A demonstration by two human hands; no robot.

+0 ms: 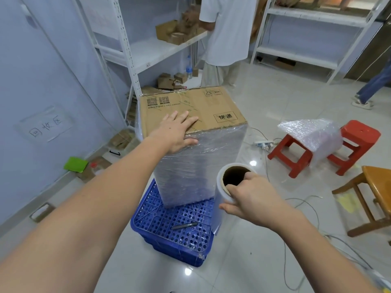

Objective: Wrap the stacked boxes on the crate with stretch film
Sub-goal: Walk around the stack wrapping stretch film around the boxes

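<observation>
On top of the blue crate stand the stacked boxes, and clear film already covers the sides we can see. The left hand lies flat and open on the top box, holding nothing. The right hand grips the film roll beside the stack. The brown top is bare, so the job looks mostly done.
</observation>
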